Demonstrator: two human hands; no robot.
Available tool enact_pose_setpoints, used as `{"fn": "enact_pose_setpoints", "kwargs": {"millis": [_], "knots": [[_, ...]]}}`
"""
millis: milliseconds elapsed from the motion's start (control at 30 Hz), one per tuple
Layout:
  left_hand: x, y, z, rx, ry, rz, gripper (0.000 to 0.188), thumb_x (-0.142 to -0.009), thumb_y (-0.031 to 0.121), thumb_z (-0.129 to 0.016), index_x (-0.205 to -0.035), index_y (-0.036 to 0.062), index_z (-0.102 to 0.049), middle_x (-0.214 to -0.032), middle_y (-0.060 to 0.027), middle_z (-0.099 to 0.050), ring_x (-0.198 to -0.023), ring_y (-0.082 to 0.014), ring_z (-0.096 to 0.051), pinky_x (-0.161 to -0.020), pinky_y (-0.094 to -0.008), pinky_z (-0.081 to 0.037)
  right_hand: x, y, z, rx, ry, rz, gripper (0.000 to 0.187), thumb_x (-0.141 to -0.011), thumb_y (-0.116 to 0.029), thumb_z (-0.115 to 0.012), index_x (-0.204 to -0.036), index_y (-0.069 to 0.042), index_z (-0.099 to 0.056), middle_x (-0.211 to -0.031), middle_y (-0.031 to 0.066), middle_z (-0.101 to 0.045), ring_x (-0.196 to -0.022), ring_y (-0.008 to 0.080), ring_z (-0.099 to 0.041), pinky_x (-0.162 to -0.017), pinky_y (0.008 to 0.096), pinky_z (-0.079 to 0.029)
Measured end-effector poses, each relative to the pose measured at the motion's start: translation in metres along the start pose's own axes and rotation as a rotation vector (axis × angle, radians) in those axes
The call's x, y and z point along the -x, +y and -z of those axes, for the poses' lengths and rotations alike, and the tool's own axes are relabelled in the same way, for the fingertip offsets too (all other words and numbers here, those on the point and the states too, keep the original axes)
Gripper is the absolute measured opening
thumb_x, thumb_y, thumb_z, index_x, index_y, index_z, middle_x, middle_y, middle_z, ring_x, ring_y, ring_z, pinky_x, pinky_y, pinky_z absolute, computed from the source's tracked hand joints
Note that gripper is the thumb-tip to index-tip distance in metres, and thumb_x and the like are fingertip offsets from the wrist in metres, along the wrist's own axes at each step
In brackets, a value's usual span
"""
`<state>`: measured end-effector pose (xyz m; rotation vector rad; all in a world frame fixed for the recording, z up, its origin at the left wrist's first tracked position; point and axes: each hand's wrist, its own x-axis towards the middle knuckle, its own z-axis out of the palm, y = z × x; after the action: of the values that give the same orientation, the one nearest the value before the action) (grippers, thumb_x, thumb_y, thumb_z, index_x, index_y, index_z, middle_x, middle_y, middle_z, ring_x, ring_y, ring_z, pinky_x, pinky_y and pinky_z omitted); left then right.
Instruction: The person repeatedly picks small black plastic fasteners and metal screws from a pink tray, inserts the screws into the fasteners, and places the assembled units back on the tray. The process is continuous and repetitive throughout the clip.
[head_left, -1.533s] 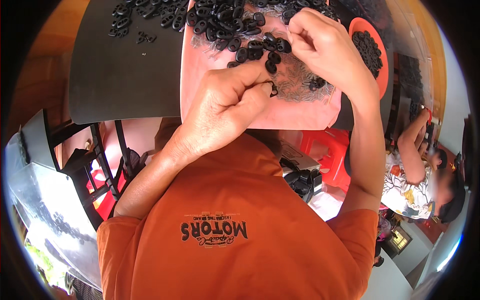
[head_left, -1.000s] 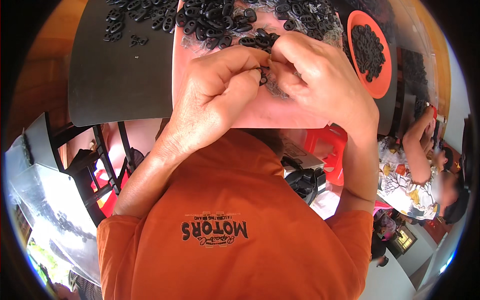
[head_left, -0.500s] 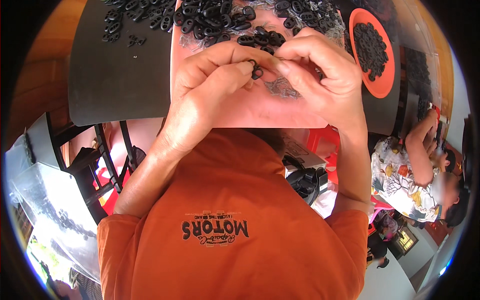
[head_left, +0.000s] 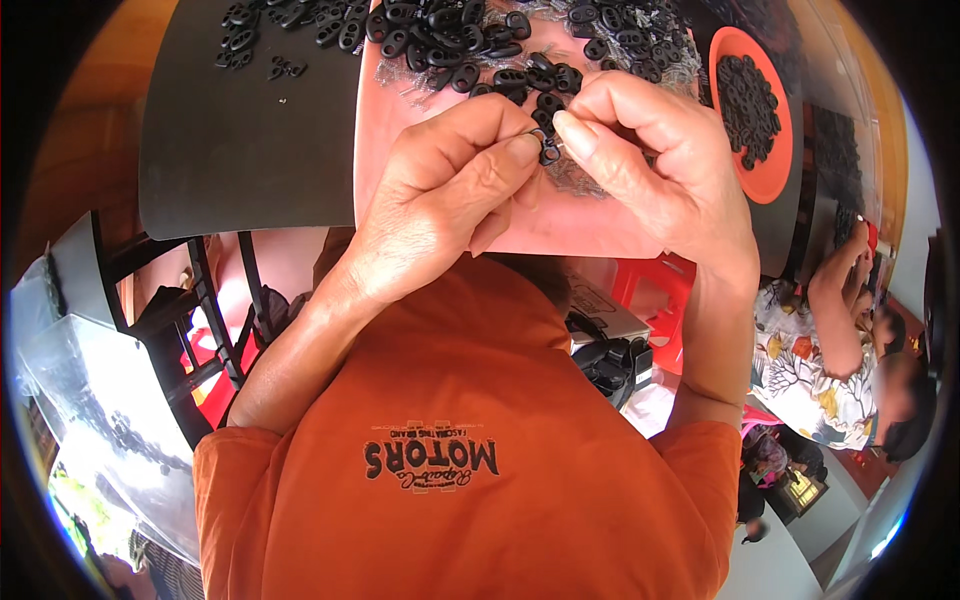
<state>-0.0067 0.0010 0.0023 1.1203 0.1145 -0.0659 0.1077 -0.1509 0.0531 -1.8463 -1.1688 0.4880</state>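
Observation:
Between the thumb and forefinger of my left hand [head_left: 440,190] is a small black two-ring plastic piece [head_left: 549,151], its rings sticking out past the fingertips. My right hand [head_left: 672,170] is closed in a pinch just to the right of it. Whatever the right fingertips hold is too small to make out. Both hands are above the near part of a pink board [head_left: 590,240]. Beyond them lie black two-hole oval cord locks [head_left: 440,40] in a heap. Thin, silvery springs [head_left: 578,182] lie scattered beneath the right hand and among the cord locks.
An orange bowl [head_left: 768,188] of small black pieces stands right of the board. More cord locks [head_left: 335,25] lie on the dark table [head_left: 240,160] at far left. A black chair frame [head_left: 205,310] is at left, a red stool [head_left: 678,290] below the table, another person [head_left: 825,370] at right.
Both hands have shifted slightly right in the picture. The right fingertips have drawn back from the left forefinger, leaving the black two-ring piece more visible. The view has moved a little.

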Motion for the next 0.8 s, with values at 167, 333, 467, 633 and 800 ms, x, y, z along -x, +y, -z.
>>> {"fn": "enact_pose_setpoints", "kwargs": {"millis": [167,333,467,633,800], "knots": [[0.002,0.004,0.003,0.009,-0.023,0.040,0.015,-0.098,0.013,-0.050,-0.087,0.0044,-0.055,-0.070,0.0049,-0.049,-0.058,-0.0004,-0.040,-0.048,-0.0177,-0.032,-0.003,-0.003,-0.001,0.051,-0.013,-0.008,0.019,-0.087,-0.008,-0.062,-0.073,-0.001,-0.050,-0.059,0.0048,-0.042,-0.054,0.0124,-0.038,-0.050,0.0289,-0.036],[0.003,0.003,0.004,-0.058,-0.028,0.013,0.012,-0.097,0.011,-0.050,-0.090,0.0027,-0.055,-0.072,0.0051,-0.048,-0.068,-0.0015,-0.041,-0.058,-0.0185,-0.036,-0.004,-0.004,-0.002,-0.003,-0.019,-0.041,0.021,-0.086,-0.009,-0.062,-0.072,-0.002,-0.049,-0.059,0.0054,-0.040,-0.054,0.0130,-0.035,-0.050,0.0296,-0.035],[0.004,0.002,0.004,-0.060,-0.037,-0.023,0.013,-0.097,0.011,-0.051,-0.089,0.0022,-0.055,-0.073,0.0045,-0.048,-0.068,-0.0025,-0.042,-0.058,-0.0192,-0.037,-0.002,-0.004,-0.004,0.031,-0.039,-0.082,0.022,-0.086,-0.010,-0.062,-0.071,-0.002,-0.047,-0.059,0.0056,-0.039,-0.055,0.0135,-0.035,-0.050,0.0299,-0.034],[0.005,0.001,0.005,-0.093,-0.050,-0.024,0.013,-0.097,0.012,-0.050,-0.090,0.0019,-0.054,-0.072,0.0038,-0.048,-0.067,-0.0035,-0.042,-0.058,-0.0197,-0.037,-0.002,-0.006,-0.007,0.053,-0.030,-0.043,0.024,-0.087,-0.010,-0.061,-0.070,-0.002,-0.046,-0.058,0.0069,-0.040,-0.053,0.0175,-0.036,-0.050,0.0308,-0.035],[0.005,-0.006,0.005,-0.129,-0.052,-0.092,0.012,-0.097,0.011,-0.049,-0.092,0.0014,-0.054,-0.071,0.0041,-0.047,-0.066,-0.0033,-0.041,-0.056,-0.0199,-0.036,0.001,-0.004,-0.013,0.073,-0.035,-0.045,0.024,-0.087,-0.009,-0.060,-0.070,-0.002,-0.045,-0.057,0.0086,-0.039,-0.050,0.0198,-0.036,-0.049,0.0316,-0.035]]}}
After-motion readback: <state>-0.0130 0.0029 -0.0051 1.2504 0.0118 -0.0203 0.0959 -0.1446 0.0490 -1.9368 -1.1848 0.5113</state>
